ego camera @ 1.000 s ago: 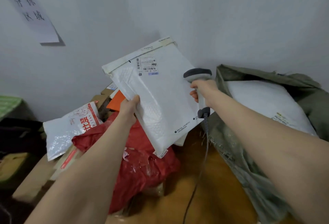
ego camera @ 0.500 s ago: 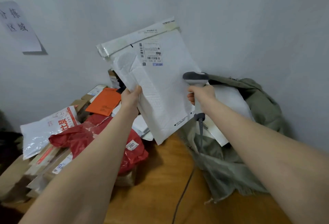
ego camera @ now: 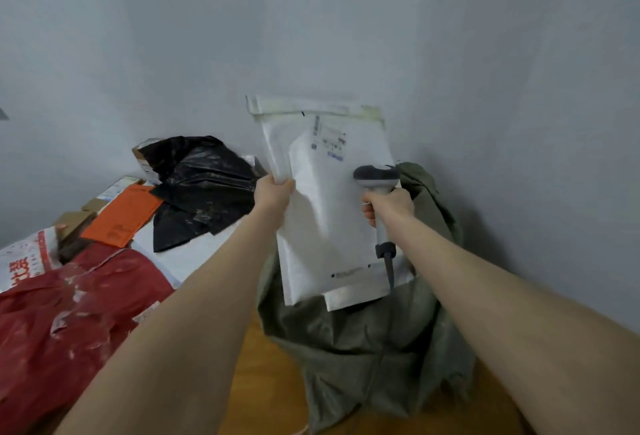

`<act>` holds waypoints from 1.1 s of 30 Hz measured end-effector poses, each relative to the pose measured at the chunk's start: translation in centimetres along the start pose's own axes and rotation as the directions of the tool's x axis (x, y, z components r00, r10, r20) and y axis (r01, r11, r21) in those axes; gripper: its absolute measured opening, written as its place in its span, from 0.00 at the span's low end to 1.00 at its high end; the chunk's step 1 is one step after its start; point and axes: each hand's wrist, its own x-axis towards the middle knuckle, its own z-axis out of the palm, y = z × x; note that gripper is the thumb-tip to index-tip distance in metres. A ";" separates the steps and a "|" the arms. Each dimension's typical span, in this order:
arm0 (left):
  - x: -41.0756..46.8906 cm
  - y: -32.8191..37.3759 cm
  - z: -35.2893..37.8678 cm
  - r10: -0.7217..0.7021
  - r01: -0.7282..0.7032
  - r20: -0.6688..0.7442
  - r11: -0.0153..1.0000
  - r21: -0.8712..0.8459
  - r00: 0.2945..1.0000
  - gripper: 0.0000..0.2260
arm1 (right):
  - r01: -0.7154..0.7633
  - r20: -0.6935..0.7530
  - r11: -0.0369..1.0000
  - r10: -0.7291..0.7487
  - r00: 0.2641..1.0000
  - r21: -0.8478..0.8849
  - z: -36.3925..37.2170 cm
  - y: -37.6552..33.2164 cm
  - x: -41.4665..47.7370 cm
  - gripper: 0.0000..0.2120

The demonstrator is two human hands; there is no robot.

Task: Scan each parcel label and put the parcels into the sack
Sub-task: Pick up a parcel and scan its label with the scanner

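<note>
Left grip (ego camera: 273, 192) pinches mailer (ego camera: 329, 223) over sack (ego camera: 363, 348); your right grip (ego camera: 389, 206) holds scanner (ego camera: 375, 175). Pile (ego camera: 86, 313) beside left grip: not yet bagged.

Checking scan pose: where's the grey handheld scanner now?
Head view, right of centre: grey handheld scanner held by the right hand, facing the white padded mailer, over the olive sack.

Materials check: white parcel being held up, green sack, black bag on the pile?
White parcel: likely a smooth matte poly or paper mailer, judging by its taped flap and slight flex.
Sack: olive woven fabric, matte; soft folds, frayed edge.
Black bag: thin plastic film, glossy; crinkles catch highlights.
</note>
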 end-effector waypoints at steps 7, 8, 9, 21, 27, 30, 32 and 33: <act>0.5 -4.7 4.8 -0.184 0.172 0.032 0.959 0.226 0.982 0.15 | -0.019 0.082 0.986 0.033 0.996 -0.165 -0.9 1.9 3.2 0.07; 1.1 -5.1 5.0 -0.172 0.163 0.008 0.948 0.274 0.985 0.16 | -0.019 0.102 0.981 0.039 0.994 -0.195 -0.6 2.2 3.4 0.07; 1.7 -5.5 5.1 -0.144 0.138 -0.007 0.931 0.337 0.990 0.18 | -0.023 0.128 0.973 0.053 0.990 -0.229 -0.3 2.6 3.6 0.07; 5.3 -9.5 -0.6 -0.089 0.151 -0.131 0.780 0.607 0.987 0.13 | 0.113 0.268 0.702 0.115 0.956 -0.703 6.1 5.1 3.6 0.36; 6.6 1.7 -3.3 -0.098 0.019 -0.252 0.954 -0.299 0.963 0.10 | 0.015 0.242 0.632 0.275 0.931 -0.775 9.2 5.9 7.1 0.42; 5.9 -0.2 -3.4 -0.100 0.030 -0.227 0.956 -0.291 0.969 0.06 | 0.065 0.288 0.608 0.278 0.916 -0.791 12.6 11.9 14.4 0.46; 5.3 -2.6 -2.9 -0.104 0.085 -0.152 0.988 -0.127 0.983 0.11 | 0.075 0.284 0.614 0.250 0.926 -0.786 12.5 11.0 12.5 0.51; 5.1 -3.7 -2.7 -0.140 0.135 -0.109 0.989 -0.053 0.984 0.17 | 0.051 0.266 0.652 0.236 0.935 -0.757 12.2 9.9 11.1 0.51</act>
